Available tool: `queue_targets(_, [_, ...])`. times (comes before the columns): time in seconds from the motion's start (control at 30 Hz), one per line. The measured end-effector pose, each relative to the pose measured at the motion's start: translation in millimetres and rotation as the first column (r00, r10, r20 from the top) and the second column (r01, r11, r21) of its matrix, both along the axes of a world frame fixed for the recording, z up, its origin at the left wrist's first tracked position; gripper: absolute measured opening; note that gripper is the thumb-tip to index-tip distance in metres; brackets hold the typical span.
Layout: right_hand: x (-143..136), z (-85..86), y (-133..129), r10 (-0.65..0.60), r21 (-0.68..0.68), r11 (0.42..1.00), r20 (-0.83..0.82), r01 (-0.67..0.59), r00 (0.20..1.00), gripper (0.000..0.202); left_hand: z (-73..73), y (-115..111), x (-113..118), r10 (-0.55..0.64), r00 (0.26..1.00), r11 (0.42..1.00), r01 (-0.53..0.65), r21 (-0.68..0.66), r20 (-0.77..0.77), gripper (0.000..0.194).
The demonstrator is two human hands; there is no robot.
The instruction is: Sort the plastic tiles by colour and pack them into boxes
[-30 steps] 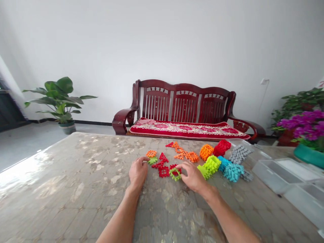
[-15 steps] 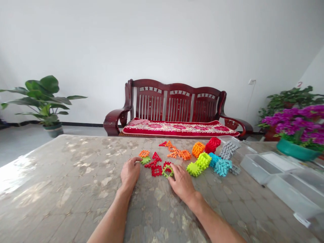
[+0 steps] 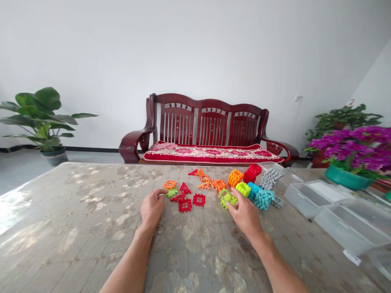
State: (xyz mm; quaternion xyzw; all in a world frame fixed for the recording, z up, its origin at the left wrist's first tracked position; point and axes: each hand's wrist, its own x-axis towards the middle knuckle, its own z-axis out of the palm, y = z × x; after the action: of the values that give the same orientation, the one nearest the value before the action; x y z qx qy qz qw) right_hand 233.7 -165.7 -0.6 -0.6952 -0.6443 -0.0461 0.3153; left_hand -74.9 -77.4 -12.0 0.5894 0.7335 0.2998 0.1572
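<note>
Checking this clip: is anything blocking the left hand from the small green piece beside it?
Nothing visible does. The left hand has its fingertips right by the near-left edge of the green piece; contact is too small to tell. The orange square lies beyond, not between.

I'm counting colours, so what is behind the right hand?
Beyond the right hand, a lime-green stack and blue pieces show. The fingers cover the stack's near, lower part; whether more pieces lie there cannot be seen.
</note>
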Motion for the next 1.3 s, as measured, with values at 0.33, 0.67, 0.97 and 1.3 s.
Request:
queue_targets(0.33, [-2.1,1.1,0.9,-0.036,-0.071,0.996,0.138,0.046,0.99,0.049,1.0,-1.2,-0.1,0.004,1.0,1.0,-0.004,-0.008,-0.008,0.035])
queue_targets(0.67, [8.9,-5.1,2.1,-0.144,-0.151,0.972,0.236,0.183,0.961,0.05,1.6,-1.0,0.5,-0.005,1.0,1.0,0.005,-0.02,-0.016,0.036])
queue_targets(0.97, [19.1,3.1,5.3,-0.176,0.037,0.984,0.016,0.175,0.984,0.054,3.0,-1.9,0.1,-0.004,1.0,1.0,0.003,-0.024,-0.023,0.037])
queue_targets(1.3, [58.9,12.9,19.1,-0.362,0.027,0.922,-0.29,0.386,0.886,0.066,-1.7,1.1,-1.7,-0.008,0.999,1.0,0.007,-0.023,-0.042,0.037])
